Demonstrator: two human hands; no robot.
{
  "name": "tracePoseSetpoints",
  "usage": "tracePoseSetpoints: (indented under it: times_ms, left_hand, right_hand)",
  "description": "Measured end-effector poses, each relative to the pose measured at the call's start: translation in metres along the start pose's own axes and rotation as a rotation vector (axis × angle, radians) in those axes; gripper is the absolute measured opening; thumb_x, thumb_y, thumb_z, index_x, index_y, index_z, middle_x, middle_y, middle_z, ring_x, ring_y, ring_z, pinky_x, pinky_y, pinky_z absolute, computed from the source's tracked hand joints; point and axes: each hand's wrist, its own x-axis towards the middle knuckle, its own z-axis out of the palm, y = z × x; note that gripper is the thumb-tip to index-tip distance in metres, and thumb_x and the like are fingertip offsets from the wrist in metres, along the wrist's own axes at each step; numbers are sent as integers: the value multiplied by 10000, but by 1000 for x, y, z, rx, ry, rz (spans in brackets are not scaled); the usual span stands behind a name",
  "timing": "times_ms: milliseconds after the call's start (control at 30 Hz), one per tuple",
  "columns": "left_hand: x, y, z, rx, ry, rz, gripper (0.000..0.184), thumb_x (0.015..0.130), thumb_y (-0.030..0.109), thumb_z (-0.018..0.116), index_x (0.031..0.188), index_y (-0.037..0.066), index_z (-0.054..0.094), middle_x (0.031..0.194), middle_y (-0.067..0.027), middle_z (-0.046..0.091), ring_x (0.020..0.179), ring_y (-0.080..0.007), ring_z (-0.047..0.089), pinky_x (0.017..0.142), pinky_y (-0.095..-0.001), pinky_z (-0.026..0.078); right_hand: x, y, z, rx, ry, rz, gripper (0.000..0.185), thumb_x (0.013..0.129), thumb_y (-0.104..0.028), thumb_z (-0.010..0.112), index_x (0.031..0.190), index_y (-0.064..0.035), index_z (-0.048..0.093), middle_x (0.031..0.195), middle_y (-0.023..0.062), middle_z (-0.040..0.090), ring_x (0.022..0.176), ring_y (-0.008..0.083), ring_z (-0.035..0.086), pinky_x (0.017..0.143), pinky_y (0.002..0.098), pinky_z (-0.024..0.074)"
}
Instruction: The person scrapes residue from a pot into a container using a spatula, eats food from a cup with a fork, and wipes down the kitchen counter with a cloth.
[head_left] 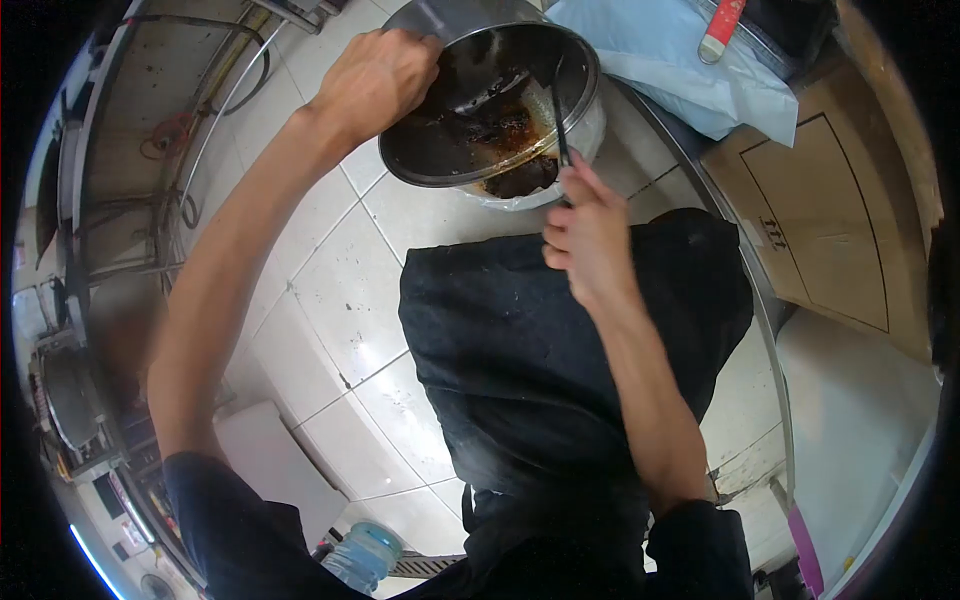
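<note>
A dark metal pot [430,155] is tilted at the top centre, with dark brown, oily residue on its inside. Around its upper left rim my left hand [388,78] is closed. My right hand [590,225] is wrapped round the handle of a thin dark utensil [560,120], whose far end reaches inside the pot's right side. Beneath the pot's lower edge shows a container lined with a whitish plastic bag [520,202], with dark matter at its mouth. What the utensil's tip touches is hard to make out.
Cardboard boxes [815,215] stand at the right. A light blue plastic sheet [650,70] and a red-handled tool [722,28] lie at the upper right. Shelving with cables lines the left. Near the bottom are a large clear bottle [365,553] and a white panel [275,465].
</note>
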Motion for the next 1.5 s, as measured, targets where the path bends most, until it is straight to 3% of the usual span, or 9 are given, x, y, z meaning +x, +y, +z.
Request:
tracePoseSetpoints:
  times_ms: [100, 200, 267, 367, 767, 1067, 1200, 1267, 1500]
  left_hand:
    - [-3, -2, 1, -14, -32, -15, 127, 780, 113, 538, 791, -7, 576, 724, -215, 594, 666, -380, 584, 620, -434, 482]
    - [-6, -4, 2, -23, -6, 12, 128, 777, 115, 544, 796, -10, 570, 735, -215, 596, 668, -383, 583, 630, -434, 482]
    - [-7, -4, 3, -40, -12, -41, 127, 774, 110, 546, 789, -14, 564, 748, -210, 596, 675, -385, 578, 635, -435, 483]
    - [-7, -4, 2, -51, 13, -36, 121, 776, 107, 542, 760, -12, 553, 739, -205, 591, 682, -382, 574, 632, -431, 480]
    - [-11, -13, 0, -57, 14, -25, 154, 786, 130, 564, 714, -2, 527, 664, -203, 572, 652, -374, 567, 615, -425, 473]
    - [-21, -23, 10, -69, 38, -33, 149, 786, 133, 562, 724, 1, 535, 645, -210, 566, 627, -385, 564, 596, -437, 473]
    - [-21, -20, 10, -69, 47, -49, 155, 786, 137, 561, 722, -3, 535, 639, -212, 562, 630, -387, 562, 593, -438, 473]
    - [-18, -21, 10, -93, 55, -28, 158, 783, 138, 564, 716, -3, 537, 638, -213, 560, 631, -391, 559, 594, -438, 473]
    - [-16, -18, 3, -86, 34, -11, 147, 783, 137, 561, 738, -2, 551, 638, -209, 564, 635, -387, 563, 601, -434, 475]
  right_hand:
    - [21, 27, 15, -56, 10, -98, 439, 914, -183, 457, 1338, -116, 366, 534, -60, 300, 395, 42, 258, 334, 200, 212]
    - [25, 35, 21, -431, 3, -499, 422, 920, -177, 448, 1328, -88, 389, 521, -14, 338, 393, 78, 319, 349, 261, 316]
    - [14, 28, 21, -792, 0, -668, 427, 893, -116, 443, 1290, 29, 381, 825, 254, 612, 635, 312, 630, 567, 383, 482]
    - [12, 32, 14, -997, -55, -782, 454, 871, -91, 459, 1302, 18, 368, 825, 284, 584, 626, 369, 606, 590, 414, 490]
    - [6, 53, -4, -1887, -234, -1006, 559, 790, -51, 487, 1327, 9, 344, 681, 169, 551, 541, 215, 596, 474, 304, 506]
    - [15, 21, -25, -2022, -218, -937, 460, 834, -69, 443, 1282, 28, 400, 705, 142, 604, 616, 262, 627, 571, 352, 528]
    - [-9, -17, -21, -1882, -325, -688, 432, 846, -56, 433, 1266, 38, 408, 661, 191, 602, 618, 325, 616, 575, 423, 501]
    - [-32, -28, -13, -1426, -360, -804, 444, 827, -43, 447, 1257, 61, 406, 625, 208, 585, 587, 344, 606, 559, 436, 492]
    - [-34, -16, 37, -1691, -117, -960, 399, 789, -40, 507, 1154, 120, 482, 613, 182, 604, 593, 292, 633, 522, 363, 521]
